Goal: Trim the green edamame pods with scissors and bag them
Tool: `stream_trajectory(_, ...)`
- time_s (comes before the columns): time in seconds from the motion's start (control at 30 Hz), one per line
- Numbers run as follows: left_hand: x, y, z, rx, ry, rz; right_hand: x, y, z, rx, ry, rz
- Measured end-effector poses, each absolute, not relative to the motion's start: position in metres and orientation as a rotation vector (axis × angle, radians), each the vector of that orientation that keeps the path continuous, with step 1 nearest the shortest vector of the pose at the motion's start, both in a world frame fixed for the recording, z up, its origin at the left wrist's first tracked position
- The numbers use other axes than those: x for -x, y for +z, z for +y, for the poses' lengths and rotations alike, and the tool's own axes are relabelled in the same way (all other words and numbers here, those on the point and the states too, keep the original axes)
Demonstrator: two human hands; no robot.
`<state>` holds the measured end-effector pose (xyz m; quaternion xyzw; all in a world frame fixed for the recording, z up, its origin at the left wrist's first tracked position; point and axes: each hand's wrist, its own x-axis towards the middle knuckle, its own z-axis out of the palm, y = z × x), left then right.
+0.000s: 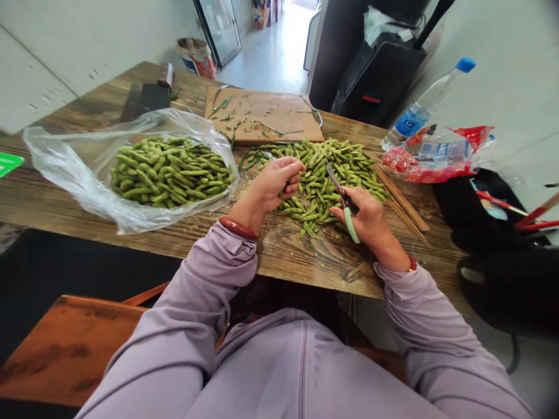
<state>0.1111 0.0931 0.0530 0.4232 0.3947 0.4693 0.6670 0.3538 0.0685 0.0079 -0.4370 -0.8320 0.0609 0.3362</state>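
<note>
My right hand (369, 212) grips a pair of scissors (348, 216) with pale green handles, their blades pointing up and left over the heap. My left hand (279, 181) is closed, fingers curled inward, and a bit of green edamame pod shows in its palm; how many pods it holds is hidden. Beneath and between both hands, a loose heap of edamame pods (318, 198) spreads over the wooden table. To the left, an opened clear plastic bag (72, 160) holds many more edamame pods (168, 171).
Behind the heap lies a wooden cutting board (266, 110) with green scraps; a cleaver (146, 99) rests to its left. Chopsticks (404, 209) lie right of the heap. A water bottle (419, 113) and red-and-clear packaging (445, 154) sit at the right, near a black bag (471, 203).
</note>
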Motion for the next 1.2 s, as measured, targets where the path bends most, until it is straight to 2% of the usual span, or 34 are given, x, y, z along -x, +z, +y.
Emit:
stream_trajectory(0.2, -0.107, 0.054, 0.092, -1.498, 0.904, 1.043, -0.354, 0.009, 0.068, 1.137, 0.157, -2.165)
stream_trajectory(0.4, -0.110, 0.048, 0.093, -2.046, 0.496, 1.044, -0.354, 0.012, 0.068, 1.105, 0.139, -2.165)
stream_trajectory(0.7, -0.113, 0.040, 0.091, -2.379, 0.226, 1.129, -0.353, 0.013, 0.067, 1.120, 0.150, -2.169)
stream_trajectory(0.83, -0.115, 0.037, 0.092, -2.345, 0.297, 1.110, -0.352, 0.012, 0.067, 1.126, 0.162, -2.167)
stream_trajectory(0.93, -0.117, 0.035, 0.094, -2.225, 0.518, 1.137, -0.352, 0.012, 0.067, 1.107, 0.163, -2.164)
stream_trajectory(1.07, -0.117, 0.041, 0.093, -1.862, 0.858, 1.116, -0.352, 0.011, 0.068, 1.080, 0.161, -2.160)
stream_trajectory(1.2, -0.115, 0.047, 0.089, -1.404, 0.931, 0.990, -0.352, 0.010, 0.069, 1.078, 0.142, -2.157)
